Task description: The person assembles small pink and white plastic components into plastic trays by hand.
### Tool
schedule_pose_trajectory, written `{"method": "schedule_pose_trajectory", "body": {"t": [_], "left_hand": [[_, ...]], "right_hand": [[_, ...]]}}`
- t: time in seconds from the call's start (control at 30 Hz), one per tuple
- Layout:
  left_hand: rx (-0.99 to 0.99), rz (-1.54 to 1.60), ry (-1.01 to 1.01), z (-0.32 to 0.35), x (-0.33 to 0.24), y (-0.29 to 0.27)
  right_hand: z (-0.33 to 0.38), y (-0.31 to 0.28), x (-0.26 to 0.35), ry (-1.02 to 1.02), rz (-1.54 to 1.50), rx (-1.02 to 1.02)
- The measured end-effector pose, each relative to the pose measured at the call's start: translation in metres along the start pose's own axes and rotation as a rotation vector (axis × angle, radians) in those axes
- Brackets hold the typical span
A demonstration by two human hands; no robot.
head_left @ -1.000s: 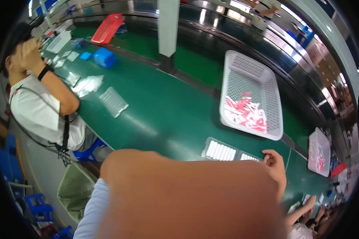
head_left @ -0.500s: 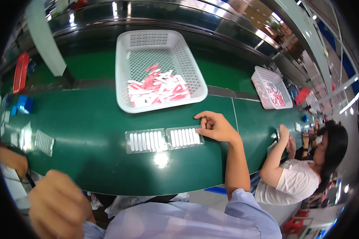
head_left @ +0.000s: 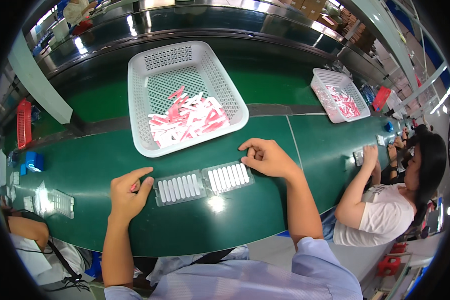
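Two clear plastic trays, a left one [head_left: 179, 189] and a right one [head_left: 228, 177], lie side by side on the green table [head_left: 185, 230]. Each has a row of several white oblong pieces. My left hand [head_left: 126, 196] is beside the left tray, its index finger and thumb apart. A small pink piece shows inside its curled other fingers, mostly hidden. My right hand [head_left: 269, 159] rests at the upper right corner of the right tray. Its thumb is at the tray's edge and its index finger is stretched out apart from the thumb, with nothing visible between them.
Beyond the trays stands a white mesh basket [head_left: 240, 117] of pink and white strips. A similar basket [head_left: 335, 117] is at the right, near a co-worker [head_left: 385, 210]. Blue boxes [head_left: 34, 161] and another clear tray [head_left: 62, 204] are at the left, near another person's arm [head_left: 30, 231].
My left hand has come up from the lower left, over the table to the left tray. The right hand stays by the right tray. The view has shifted slightly.
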State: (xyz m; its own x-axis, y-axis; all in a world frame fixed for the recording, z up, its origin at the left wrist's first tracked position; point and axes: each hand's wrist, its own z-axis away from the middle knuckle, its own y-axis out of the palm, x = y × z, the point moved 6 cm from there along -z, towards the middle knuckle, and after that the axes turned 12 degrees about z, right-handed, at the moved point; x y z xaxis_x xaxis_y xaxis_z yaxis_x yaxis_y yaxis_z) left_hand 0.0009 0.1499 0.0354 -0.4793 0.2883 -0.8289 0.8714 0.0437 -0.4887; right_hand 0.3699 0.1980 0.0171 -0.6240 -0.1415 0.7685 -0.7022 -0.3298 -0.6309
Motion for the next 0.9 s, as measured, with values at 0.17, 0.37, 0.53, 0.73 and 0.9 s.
{"method": "schedule_pose_trajectory", "body": {"t": [0.17,0.37,0.53,0.73,0.9], "left_hand": [[0.091,-0.057,0.098,0.004,0.005,0.003],[0.244,-0.252,0.223,-0.004,-0.018,0.019],[0.259,-0.311,0.204,-0.003,-0.009,0.016],[0.26,-0.233,0.211,-0.005,-0.002,0.007],[0.213,-0.178,0.184,-0.007,0.004,0.009]], "right_hand": [[0.01,-0.009,0.03,-0.037,0.222,0.097],[0.011,-0.001,0.035,-0.067,0.373,0.133],[0.006,0.007,0.044,-0.102,0.397,0.1],[-0.002,0.016,0.057,-0.201,0.464,-0.011],[-0.007,0.017,0.053,-0.137,0.493,0.041]]}}
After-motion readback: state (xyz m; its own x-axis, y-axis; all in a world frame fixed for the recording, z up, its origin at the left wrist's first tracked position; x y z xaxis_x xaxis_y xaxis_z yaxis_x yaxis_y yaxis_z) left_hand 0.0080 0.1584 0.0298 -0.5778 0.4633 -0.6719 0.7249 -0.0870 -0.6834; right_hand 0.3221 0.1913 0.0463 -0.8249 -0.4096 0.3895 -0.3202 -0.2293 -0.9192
